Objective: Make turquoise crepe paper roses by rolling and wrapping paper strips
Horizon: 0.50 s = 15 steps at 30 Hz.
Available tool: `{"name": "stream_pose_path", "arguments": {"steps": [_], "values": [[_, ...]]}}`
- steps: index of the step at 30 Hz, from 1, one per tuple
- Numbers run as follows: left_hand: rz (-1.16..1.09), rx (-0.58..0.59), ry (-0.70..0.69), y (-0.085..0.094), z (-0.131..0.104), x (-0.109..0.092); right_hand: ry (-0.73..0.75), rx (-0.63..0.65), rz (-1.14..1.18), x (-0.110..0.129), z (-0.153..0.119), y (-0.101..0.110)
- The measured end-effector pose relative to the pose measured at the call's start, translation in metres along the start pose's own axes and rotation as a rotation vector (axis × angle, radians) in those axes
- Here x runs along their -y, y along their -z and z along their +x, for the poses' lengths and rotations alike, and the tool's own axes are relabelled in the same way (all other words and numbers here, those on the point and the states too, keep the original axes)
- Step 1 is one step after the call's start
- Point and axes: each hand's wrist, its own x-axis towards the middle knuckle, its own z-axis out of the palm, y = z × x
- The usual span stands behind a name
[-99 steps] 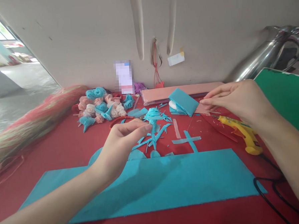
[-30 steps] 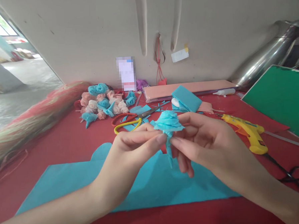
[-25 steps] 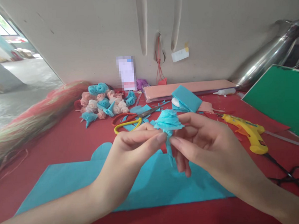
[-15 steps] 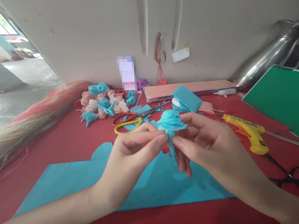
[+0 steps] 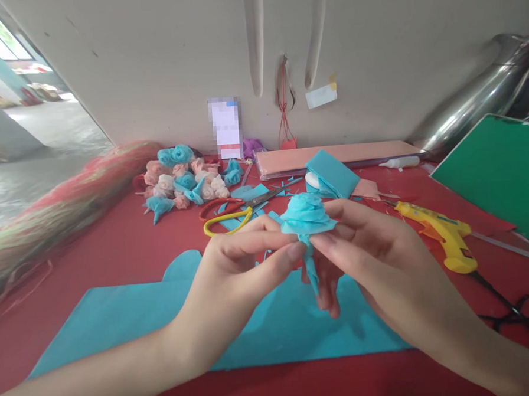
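In the head view, the left hand (image 5: 245,267) is pinching a blue paper flower (image 5: 307,214), its thumb and forefinger closing on the stem just under the bloom. The right hand (image 5: 378,254) is gripping the same spot from the other side, thumb against the stem, forefinger curving beside the bloom, lower fingers hanging loosely behind. The flower is standing nearly upright between both hands, above a blue sheet (image 5: 120,318).

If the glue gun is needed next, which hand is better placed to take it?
Probably the right hand: the glue gun lies to its right, while the left hand is farther away. Both pinch the flower.
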Motion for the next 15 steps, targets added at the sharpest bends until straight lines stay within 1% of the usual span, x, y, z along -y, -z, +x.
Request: {"name": "stream_pose_path", "arguments": {"steps": [2,5,10,12,15], "values": [[-0.005,-0.003,0.006,-0.0002,0.0002,-0.0003,0.003,-0.012,-0.017,0.0004,0.0009,-0.0004],[-0.063,0.023,0.048,-0.001,0.0011,0.0005,0.008,-0.004,0.0,-0.0012,0.0009,0.0011],[-0.131,0.089,0.114,-0.0027,0.0016,0.0,-0.003,0.087,0.085,-0.006,-0.0023,0.0054],[-0.144,0.095,0.127,-0.0031,0.0014,-0.0014,-0.023,0.102,0.088,-0.0059,-0.0026,0.0058],[-0.168,0.081,0.128,-0.0029,0.0015,-0.0029,-0.023,0.087,0.067,-0.0054,-0.0017,0.0057]]}}
